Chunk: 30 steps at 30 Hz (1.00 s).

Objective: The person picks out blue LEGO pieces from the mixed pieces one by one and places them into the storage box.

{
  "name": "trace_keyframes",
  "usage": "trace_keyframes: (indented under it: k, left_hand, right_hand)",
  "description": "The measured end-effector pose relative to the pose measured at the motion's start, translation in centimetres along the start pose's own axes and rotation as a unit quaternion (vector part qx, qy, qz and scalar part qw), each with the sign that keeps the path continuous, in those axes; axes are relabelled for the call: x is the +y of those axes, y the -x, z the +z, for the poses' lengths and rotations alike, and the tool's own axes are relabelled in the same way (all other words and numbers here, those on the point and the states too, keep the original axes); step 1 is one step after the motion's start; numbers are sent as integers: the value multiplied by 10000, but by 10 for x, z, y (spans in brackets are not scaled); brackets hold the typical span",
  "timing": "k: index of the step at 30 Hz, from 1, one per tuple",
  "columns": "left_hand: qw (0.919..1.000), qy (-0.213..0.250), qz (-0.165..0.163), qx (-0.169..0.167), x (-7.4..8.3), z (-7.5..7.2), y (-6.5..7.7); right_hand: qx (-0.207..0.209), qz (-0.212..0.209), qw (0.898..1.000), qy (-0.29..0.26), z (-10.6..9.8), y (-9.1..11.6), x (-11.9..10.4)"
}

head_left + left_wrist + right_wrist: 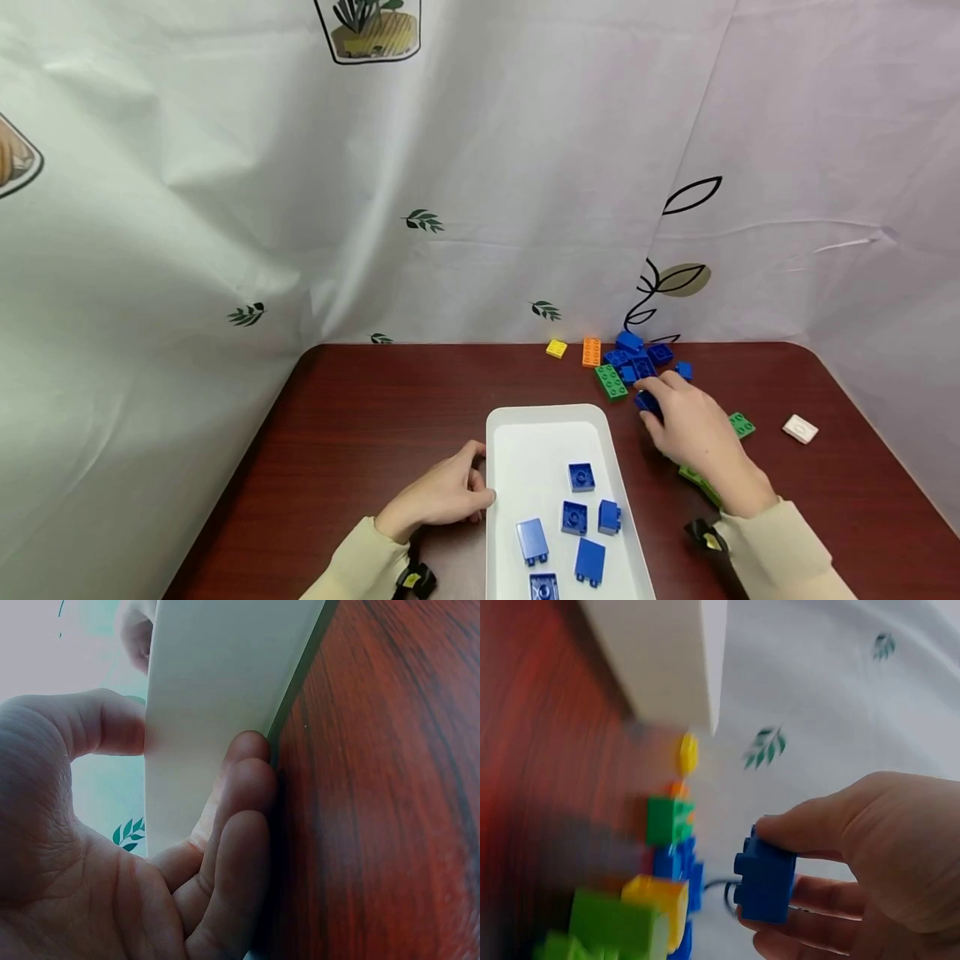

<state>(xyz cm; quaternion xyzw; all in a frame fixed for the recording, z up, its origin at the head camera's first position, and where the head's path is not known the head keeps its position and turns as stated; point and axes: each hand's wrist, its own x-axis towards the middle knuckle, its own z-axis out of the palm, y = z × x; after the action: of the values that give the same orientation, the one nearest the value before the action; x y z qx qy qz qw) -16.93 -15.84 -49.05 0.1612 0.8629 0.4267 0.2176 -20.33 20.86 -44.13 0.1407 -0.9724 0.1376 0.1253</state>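
Note:
A blue toy building brick (pixel 765 881) is pinched between the thumb and fingers of my right hand (pixel 697 429), its studs facing away from the palm in the right wrist view. That hand is to the right of the white tray (pixel 521 454), close to a cluster of blue bricks (pixel 630 340). My left hand (pixel 442 493) holds the tray's left side, thumb at the rim and fingers against the outer wall low by the table, as the left wrist view shows. Several blue bricks (pixel 590 561) lie spread inside the tray, some on their sides.
Past the tray's far end are a yellow brick (pixel 556 348), an orange brick (pixel 592 352) and a green brick (pixel 611 382). A white brick (pixel 800 429) lies at the right. More green bricks (pixel 741 425) are partly behind my right arm. A patterned curtain (pixel 480 167) hangs behind the brown table (pixel 360 425).

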Motion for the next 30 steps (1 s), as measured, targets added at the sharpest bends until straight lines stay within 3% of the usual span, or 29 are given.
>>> trace_keyframes:
  k: [5,9,16,25,30]
  left_hand:
    - [10000,-9,-34,15,0,-1,1]
    - [10000,-27,-68,34,0,-3,1]
    - [10000,-41,-56,-66,1,-2,1]
    - [10000,11,-62,-41,1,-3,0]
    - [10000,-7,-85,-35,0,-1,-1]
  right_hand:
    - [-154,-267,9990,-315,4,6,-30]
    - [-504,-445,9967,-455,8,13,-53]
    - [-859,-819,9924,-310,10,27,-84]
    - [-1049,-1880,9739,-715,11,38,-95]
    - [-1193,-2135,9657,-869,13,38,-92]
